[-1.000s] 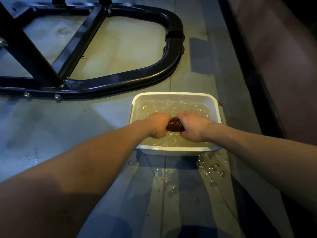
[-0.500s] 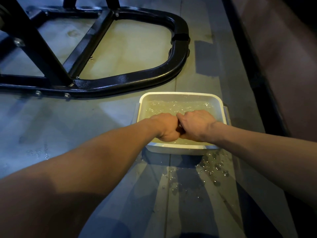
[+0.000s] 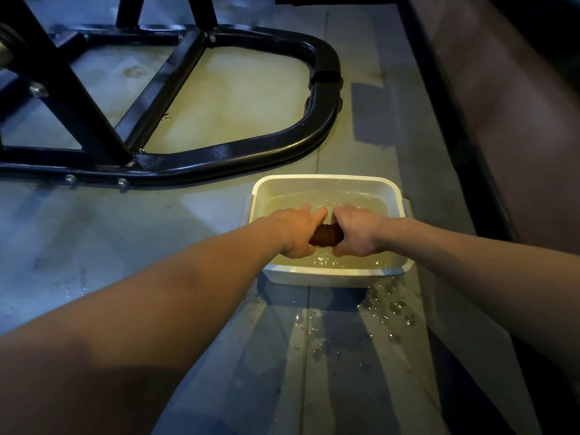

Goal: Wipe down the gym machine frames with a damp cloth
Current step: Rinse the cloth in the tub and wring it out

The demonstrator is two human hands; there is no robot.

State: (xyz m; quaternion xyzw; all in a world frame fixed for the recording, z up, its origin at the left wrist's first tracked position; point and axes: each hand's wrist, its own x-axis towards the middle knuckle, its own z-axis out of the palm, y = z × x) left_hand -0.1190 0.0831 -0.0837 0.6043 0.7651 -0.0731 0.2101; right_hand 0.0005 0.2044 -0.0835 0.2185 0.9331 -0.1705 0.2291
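Wringing the cloth point(image 3: 326, 235) over the tub point(image 3: 326, 183), that is where I am right now, so I take the tub as my mark for everything. Left of it and beyond, the black machine frame point(image 3: 238, 152) lies on the floor, curved tube nearest the tub, not touching it, and not yet being wiped. Over the tub, my left hand point(image 3: 298, 233) has its fingers curled round the left end of the dark brown roll, thumb stretched along the top; my right hand point(image 3: 356, 232) clamps the right end, knuckles up, fingers wrapped under. The roll sits between the two fists, just above the water, inside the tub's rim. To do this well, I reckon, twist the fists opposite ways and keep the roll low and centred so the run-off drops into the tub, then stop once it only drips: damp, not soaked. Just in front of the tub, droplets point(image 3: 389, 312) are scattered on the floor point(image 3: 94, 233), thickest toward its right corner, so splashing is a real risk. The floor is smooth grey panels with seams. Right of the tub runs a dark strip, then a dim reddish wall point(image 3: 518, 127); the light is low.
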